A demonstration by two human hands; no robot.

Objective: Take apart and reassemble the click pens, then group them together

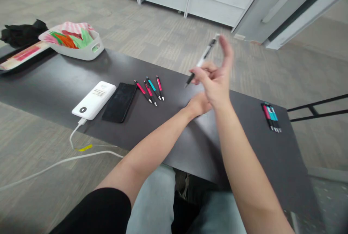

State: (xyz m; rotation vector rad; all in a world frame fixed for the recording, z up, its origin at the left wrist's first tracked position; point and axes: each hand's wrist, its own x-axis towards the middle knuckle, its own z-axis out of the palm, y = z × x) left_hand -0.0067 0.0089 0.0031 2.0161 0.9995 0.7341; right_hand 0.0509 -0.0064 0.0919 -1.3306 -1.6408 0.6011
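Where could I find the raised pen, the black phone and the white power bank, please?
Raised pen (202, 59): head view, its white barrel.
Black phone (120, 102): head view, its upper face.
White power bank (94, 100): head view, its top face.

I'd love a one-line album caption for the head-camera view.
The right hand holds up a white-and-black pen at a dark table, the left hand lower, partly hidden, four pens lying nearby.

Small print (100, 91) can be seen on the white power bank (91, 103), but it is too blurry to be read. Near one end, a dark round mark (83, 109) is shown.
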